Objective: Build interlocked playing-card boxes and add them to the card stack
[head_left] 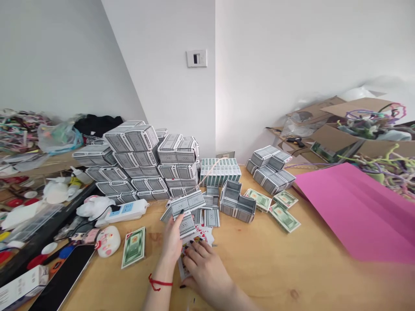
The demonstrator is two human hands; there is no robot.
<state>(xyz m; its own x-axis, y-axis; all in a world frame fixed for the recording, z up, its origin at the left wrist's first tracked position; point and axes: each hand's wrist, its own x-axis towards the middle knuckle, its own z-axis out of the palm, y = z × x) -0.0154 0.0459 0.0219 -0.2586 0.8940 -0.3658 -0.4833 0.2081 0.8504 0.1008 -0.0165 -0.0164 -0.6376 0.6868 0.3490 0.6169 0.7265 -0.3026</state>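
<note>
My left hand (pixel 173 242) is closed on a piece made of joined playing cards (pixel 188 207), grey patterned backs up, its thumb lying across it. Just right of it, my right hand (pixel 205 265) has its fingers over face-up playing cards (pixel 183 270), with its thumb at their lower edge. More face-up cards (pixel 205 233) with red marks stick out beyond the fingers. Behind the hands lie several flat grey-backed folded cards (pixel 212 217). A folded L-shaped card structure (pixel 238 203) stands to their right.
Stacked card blocks (pixel 136 160) rise at the back left; a smaller stack (pixel 270 166) stands back right. Green card packs (pixel 285 217) lie right, another pack (pixel 134 247) left. A power strip (pixel 128 210), phone (pixel 63 280), pink sheet (pixel 353 211) and cardboard box (pixel 337 134) flank the work area.
</note>
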